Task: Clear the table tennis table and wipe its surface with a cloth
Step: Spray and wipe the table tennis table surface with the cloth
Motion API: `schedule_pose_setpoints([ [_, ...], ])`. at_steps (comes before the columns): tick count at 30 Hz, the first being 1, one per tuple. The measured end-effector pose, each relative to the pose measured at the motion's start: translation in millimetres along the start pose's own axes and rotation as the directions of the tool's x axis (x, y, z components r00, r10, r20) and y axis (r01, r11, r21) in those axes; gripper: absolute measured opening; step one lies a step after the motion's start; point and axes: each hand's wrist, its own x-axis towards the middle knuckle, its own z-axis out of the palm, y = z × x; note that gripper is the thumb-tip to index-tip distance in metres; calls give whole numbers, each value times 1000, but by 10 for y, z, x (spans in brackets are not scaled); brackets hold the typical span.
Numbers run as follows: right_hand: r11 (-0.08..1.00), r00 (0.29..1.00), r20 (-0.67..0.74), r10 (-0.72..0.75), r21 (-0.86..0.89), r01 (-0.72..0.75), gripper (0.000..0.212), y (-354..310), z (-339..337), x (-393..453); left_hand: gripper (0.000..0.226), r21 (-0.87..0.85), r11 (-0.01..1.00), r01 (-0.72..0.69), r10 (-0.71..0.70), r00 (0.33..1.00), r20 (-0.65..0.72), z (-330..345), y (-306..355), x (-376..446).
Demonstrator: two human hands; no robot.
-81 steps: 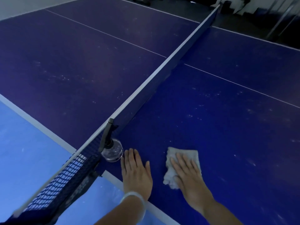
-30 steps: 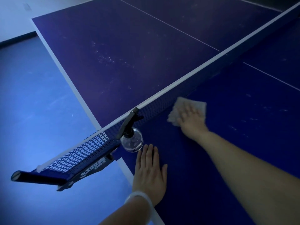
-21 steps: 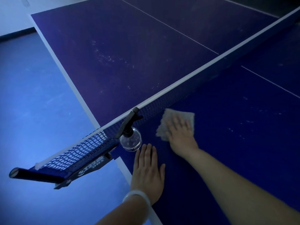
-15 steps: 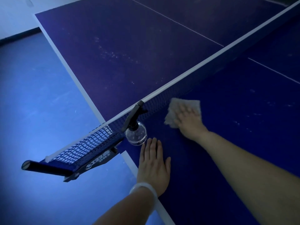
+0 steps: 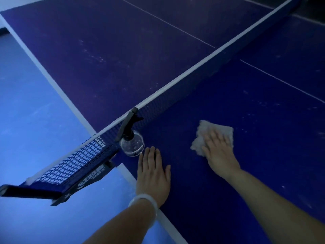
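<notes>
The dark blue table tennis table [image 5: 263,131] fills most of the view, with pale dust specks on both halves. My right hand [image 5: 219,154] lies flat on a crumpled white cloth [image 5: 211,132], pressing it onto the near half a short way from the net. My left hand [image 5: 153,173] rests flat on the table by its side edge, fingers together, holding nothing. Just beyond its fingertips stands a round clear spray bottle [image 5: 131,145] with a dark trigger head, right beside the net.
The net [image 5: 184,88] with its white top band runs diagonally from lower left to upper right. Its clamp bracket [image 5: 58,184] juts out past the table's white side edge. Blue floor [image 5: 35,129] lies to the left.
My right hand has slid the cloth away from the net, toward the right and nearer to me. My left hand and the spray bottle have stayed where they were.
</notes>
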Motion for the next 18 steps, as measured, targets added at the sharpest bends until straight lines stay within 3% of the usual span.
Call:
schedule_pose_setpoints([
  [2, 929, 929, -23, 369, 48, -367, 55, 254, -111, -97, 65, -8, 1000, 4, -4, 1000, 0, -1, 12, 6],
  [4, 849, 850, -45, 524, 102, -518, 55, 183, -114, -213, 65, -11, 1000, -2, 2, 1000, -13, -1, 19, 15],
  [5, 872, 873, -51, 484, 113, -477, 55, 41, -65, -283, 65, -6, 1000, -7, 7, 1000, -16, -5, 22, 20],
  [8, 983, 990, -29, 135, 128, -130, 55, -395, 117, -562, 66, 7, 1000, -10, 10, 1000, 10, -20, 27, 23],
  [10, 981, 1000, 7, 0, 195, -1, 55, -479, 139, -667, 68, 13, 1000, -7, 7, 999, 33, -24, 18, 21],
  [12, 927, 996, -56, 70, 371, -44, 52, -455, 70, -669, 69, 12, 1000, -7, 6, 999, 48, -30, 13, 22],
  [14, 881, 931, -243, 273, 452, -140, 35, -442, 35, -612, 69, 11, 1000, -9, 8, 998, 67, -42, 6, 23],
  [16, 849, 829, -312, 464, 424, -315, 34, -532, 42, -513, 70, 3, 1000, -25, 25, 998, 66, -42, -3, 23],
  [18, 814, 776, -267, 571, 309, -492, 51, -658, 117, -443, 71, -4, 999, -46, 46, 998, 53, -38, -3, 21],
])
